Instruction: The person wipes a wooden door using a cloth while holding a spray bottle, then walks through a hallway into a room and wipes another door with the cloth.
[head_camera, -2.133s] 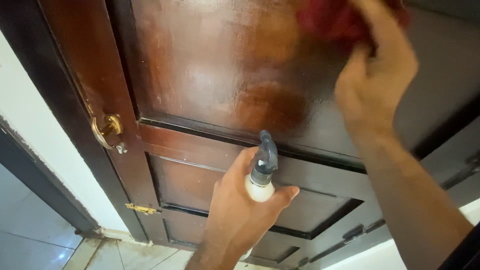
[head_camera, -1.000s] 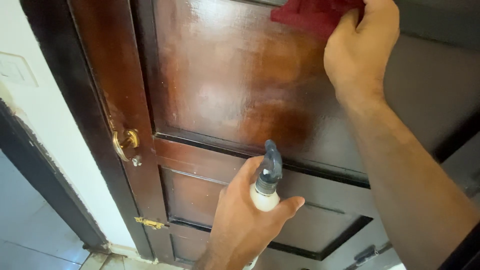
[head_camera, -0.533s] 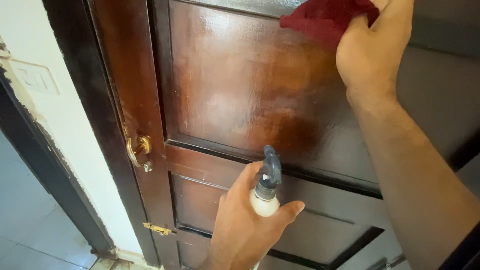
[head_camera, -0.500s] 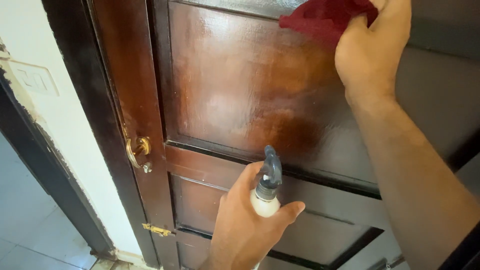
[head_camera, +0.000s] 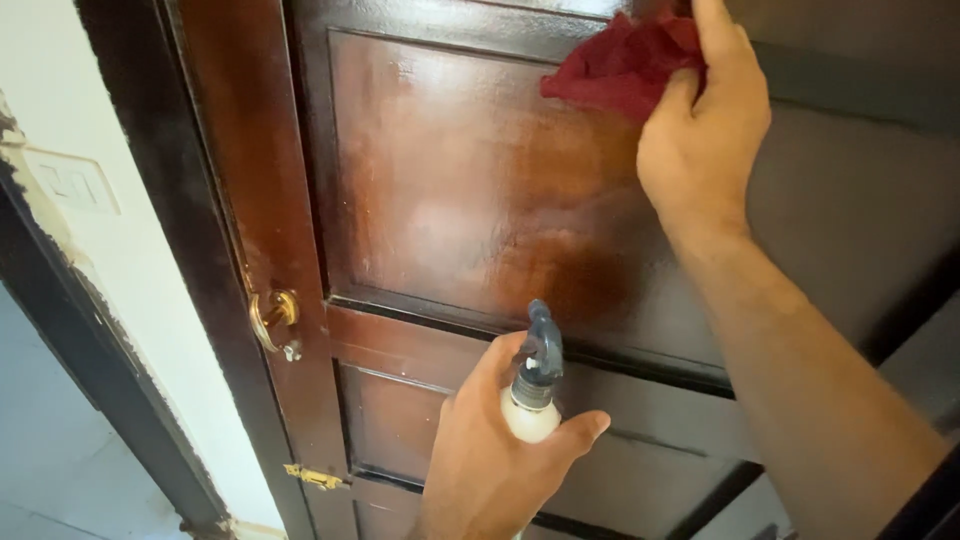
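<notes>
A dark wooden door (head_camera: 450, 200) fills the view, its upper panel glossy and streaked. The right hand (head_camera: 700, 140) presses a red cloth (head_camera: 620, 65) flat against the panel's top edge, fingers closed over the bunched fabric so it bears on the wood; most of the cloth sticks out left of the fingers. Lower down, the left hand (head_camera: 495, 455) is wrapped tight round the neck of a spray bottle (head_camera: 535, 385), held upright near the door, nozzle above the fist. A brass handle (head_camera: 272, 318) sits at the left.
</notes>
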